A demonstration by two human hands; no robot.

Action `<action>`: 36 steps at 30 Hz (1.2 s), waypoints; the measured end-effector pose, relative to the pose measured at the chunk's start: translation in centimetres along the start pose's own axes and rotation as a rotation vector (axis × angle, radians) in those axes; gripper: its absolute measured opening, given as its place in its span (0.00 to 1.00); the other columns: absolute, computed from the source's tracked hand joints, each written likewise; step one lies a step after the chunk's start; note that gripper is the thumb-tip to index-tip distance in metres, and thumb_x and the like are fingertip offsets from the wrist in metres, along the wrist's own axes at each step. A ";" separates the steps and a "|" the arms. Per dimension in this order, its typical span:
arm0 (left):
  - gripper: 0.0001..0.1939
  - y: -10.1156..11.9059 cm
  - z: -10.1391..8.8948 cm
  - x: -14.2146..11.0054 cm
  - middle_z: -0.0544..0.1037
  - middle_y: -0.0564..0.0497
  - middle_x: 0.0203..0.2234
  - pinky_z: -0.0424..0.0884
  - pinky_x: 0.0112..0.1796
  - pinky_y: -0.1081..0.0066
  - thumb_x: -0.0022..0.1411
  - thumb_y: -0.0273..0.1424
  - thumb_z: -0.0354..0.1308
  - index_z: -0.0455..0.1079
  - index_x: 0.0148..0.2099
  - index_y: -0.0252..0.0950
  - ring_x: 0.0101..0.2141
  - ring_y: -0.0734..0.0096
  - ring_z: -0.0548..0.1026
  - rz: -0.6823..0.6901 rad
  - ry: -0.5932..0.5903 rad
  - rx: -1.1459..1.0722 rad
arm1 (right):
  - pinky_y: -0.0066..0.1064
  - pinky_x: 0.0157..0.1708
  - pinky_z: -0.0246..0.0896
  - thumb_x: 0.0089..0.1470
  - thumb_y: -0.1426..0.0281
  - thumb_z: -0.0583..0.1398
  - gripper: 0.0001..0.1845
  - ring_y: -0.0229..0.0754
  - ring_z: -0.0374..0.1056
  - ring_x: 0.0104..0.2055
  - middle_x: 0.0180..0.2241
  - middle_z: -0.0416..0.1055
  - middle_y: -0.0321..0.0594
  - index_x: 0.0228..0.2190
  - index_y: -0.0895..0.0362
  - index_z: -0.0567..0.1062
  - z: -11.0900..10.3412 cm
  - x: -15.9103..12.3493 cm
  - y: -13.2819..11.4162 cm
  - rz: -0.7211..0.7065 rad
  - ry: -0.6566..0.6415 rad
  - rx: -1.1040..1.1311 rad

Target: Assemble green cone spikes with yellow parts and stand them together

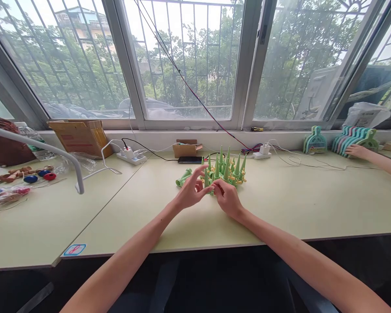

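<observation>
Both of my hands meet over the table's middle, in front of a cluster of upright light-green plastic cones (227, 167) with small yellow parts around their bases. My left hand (190, 192) has its index finger raised and its thumb stretched towards the right fingertips. One green cone (206, 177) shows in the gap between that finger and thumb; whether they touch it is unclear. Closed in a pinch, my right hand (228, 198) is beside the left thumb tip. What it pinches is hidden or too small to name. Green tubular pieces (183, 177) lie left of the cluster.
Behind the cones are a black phone (190, 160) and a small open cardboard box (187, 148). Power strips (132, 156) and cables run along the windowsill. A white metal stand (80, 174) rises at left. Far right, another person's hand (358, 151) touches pastel plastic pieces (340, 141).
</observation>
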State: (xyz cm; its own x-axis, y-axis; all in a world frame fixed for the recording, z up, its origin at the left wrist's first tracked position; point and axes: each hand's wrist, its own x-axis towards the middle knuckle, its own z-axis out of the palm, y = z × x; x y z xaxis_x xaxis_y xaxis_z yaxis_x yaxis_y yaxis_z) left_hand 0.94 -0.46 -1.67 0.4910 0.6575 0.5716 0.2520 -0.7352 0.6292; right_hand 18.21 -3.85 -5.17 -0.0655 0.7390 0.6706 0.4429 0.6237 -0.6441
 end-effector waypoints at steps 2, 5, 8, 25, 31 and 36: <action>0.33 0.0 0.3 0.1 0.68 0.51 0.42 0.69 0.22 0.79 0.62 0.40 0.60 0.49 0.64 0.48 0.21 0.86 0.68 -0.009 0.071 -0.046 | 0.27 0.26 0.54 0.64 0.64 0.51 0.13 0.35 0.58 0.22 0.22 0.64 0.33 0.30 0.56 0.68 -0.1 0.0 -0.1 0.005 0.020 0.001; 0.23 -0.1 0.3 0.3 0.70 0.55 0.34 0.67 0.20 0.80 0.66 0.43 0.53 0.53 0.59 0.44 0.19 0.84 0.67 -0.080 0.177 -0.117 | 0.27 0.27 0.55 0.65 0.63 0.51 0.13 0.35 0.59 0.23 0.23 0.64 0.33 0.31 0.56 0.68 -0.1 0.0 -0.3 0.009 0.042 0.001; 0.18 -0.1 0.0 0.6 0.66 0.61 0.18 0.60 0.15 0.81 0.69 0.47 0.46 0.61 0.48 0.39 0.13 0.81 0.63 -0.214 0.185 -0.165 | 0.27 0.27 0.56 0.65 0.63 0.50 0.14 0.36 0.59 0.23 0.23 0.64 0.34 0.31 0.55 0.68 -0.1 0.1 -0.3 -0.001 0.051 -0.008; 0.24 1.1 -1.1 0.4 0.70 0.56 0.16 0.60 0.18 0.77 0.61 0.53 0.56 0.64 0.40 0.35 0.15 0.78 0.66 -0.485 -0.250 -0.525 | 0.27 0.28 0.56 0.66 0.63 0.50 0.13 0.36 0.60 0.25 0.26 0.67 0.35 0.33 0.55 0.69 -0.2 0.0 -0.1 -0.056 0.016 -0.046; 0.24 1.2 -1.2 0.4 0.70 0.56 0.18 0.63 0.20 0.75 0.58 0.49 0.61 0.66 0.44 0.34 0.18 0.77 0.69 -0.438 -0.216 -0.452 | 0.26 0.26 0.54 0.65 0.62 0.51 0.11 0.34 0.57 0.23 0.27 0.66 0.34 0.35 0.55 0.67 -0.4 0.0 -0.1 -0.018 -0.005 -0.006; 0.23 0.9 -1.2 0.3 0.71 0.56 0.21 0.67 0.22 0.74 0.56 0.47 0.63 0.66 0.44 0.35 0.20 0.76 0.70 -0.366 -0.197 -0.406 | 0.26 0.26 0.53 0.65 0.63 0.51 0.10 0.34 0.55 0.22 0.26 0.64 0.33 0.34 0.55 0.66 -0.4 0.0 -0.1 -0.019 -0.006 0.006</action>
State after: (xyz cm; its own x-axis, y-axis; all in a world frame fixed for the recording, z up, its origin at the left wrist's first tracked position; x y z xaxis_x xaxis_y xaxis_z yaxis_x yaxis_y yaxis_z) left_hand 0.31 -0.68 -0.28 0.5876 0.7855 0.1943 0.1134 -0.3177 0.9414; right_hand 18.56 -4.03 -4.99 -0.0794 0.7282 0.6808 0.4359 0.6395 -0.6332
